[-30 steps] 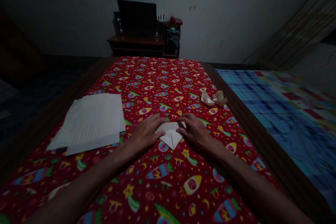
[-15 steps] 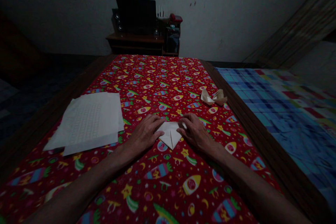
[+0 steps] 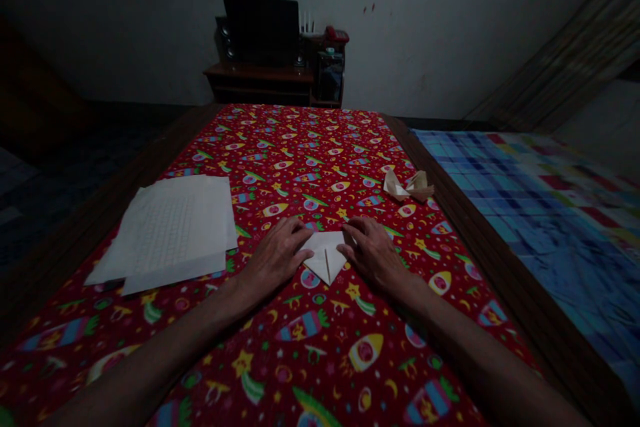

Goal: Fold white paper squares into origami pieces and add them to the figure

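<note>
A small white folded paper [image 3: 324,255] lies on the red patterned cloth, its point toward me and a slit running up its middle. My left hand [image 3: 283,247] grips its left corner between thumb and fingers. On the opposite side, my right hand [image 3: 371,248] has thumb and fingers closed on the right corner. Part of each corner is hidden under the fingers.
Left of my hands lies a stack of printed paper sheets [image 3: 175,233]. A brown folded paper piece [image 3: 409,185] stands near the cloth's right edge. Beyond the red cloth [image 3: 300,353] is a desk [image 3: 260,73] with a dark monitor [image 3: 261,28] and a red telephone [image 3: 337,34].
Both hands stay at the paper's corners. The right hand's fingers have shifted slightly, and the bit of white showing under them is gone. The view has moved very slightly.
</note>
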`<state>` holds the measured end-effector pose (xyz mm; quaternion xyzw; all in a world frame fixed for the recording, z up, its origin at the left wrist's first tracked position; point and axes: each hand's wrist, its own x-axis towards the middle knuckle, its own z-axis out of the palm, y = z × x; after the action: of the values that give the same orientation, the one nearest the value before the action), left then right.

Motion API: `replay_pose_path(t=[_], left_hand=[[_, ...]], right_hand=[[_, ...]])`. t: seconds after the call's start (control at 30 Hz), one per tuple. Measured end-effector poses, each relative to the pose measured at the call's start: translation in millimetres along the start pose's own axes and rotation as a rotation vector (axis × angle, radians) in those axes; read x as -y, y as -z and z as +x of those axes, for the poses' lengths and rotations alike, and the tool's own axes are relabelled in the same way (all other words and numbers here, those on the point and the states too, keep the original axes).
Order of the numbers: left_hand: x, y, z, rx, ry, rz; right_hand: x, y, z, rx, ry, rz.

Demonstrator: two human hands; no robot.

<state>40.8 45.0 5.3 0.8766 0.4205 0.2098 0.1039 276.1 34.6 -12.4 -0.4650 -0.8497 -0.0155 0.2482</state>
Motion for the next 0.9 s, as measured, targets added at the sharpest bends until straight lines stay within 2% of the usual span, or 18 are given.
replay_pose_path(t=[0.2, 0.3, 0.4, 0.47, 0.73, 0.9], left_hand=[[1.1, -5.5, -1.6, -0.024, 0.033, -0.064], [1.5, -6.0, 0.2, 0.004, 0.128, -0.120], [1.1, -2.6, 6.0, 0.080, 0.263, -0.164], [1.6, -0.5, 10.7, 0.124, 0.306, -0.194], [4.7, -2.9, 19.7, 0.157, 0.188, -0.091], [5.6, -3.7, 18.6, 0.135, 0.148, -0.087]], right_hand=[[0.0, -0.6, -0.9, 0.006, 0.001, 0.046], [0.4, 0.6, -1.0, 0.012, -0.012, 0.056], [-0.7, 2.4, 0.1, 0.048, 0.002, 0.073], [-2.7, 2.4, 1.5, 0.060, 0.004, 0.096], [-2.5, -1.1, 7.3, 0.019, 0.006, 0.176], [-3.8, 1.1, 7.5, 0.083, -0.015, 0.272]])
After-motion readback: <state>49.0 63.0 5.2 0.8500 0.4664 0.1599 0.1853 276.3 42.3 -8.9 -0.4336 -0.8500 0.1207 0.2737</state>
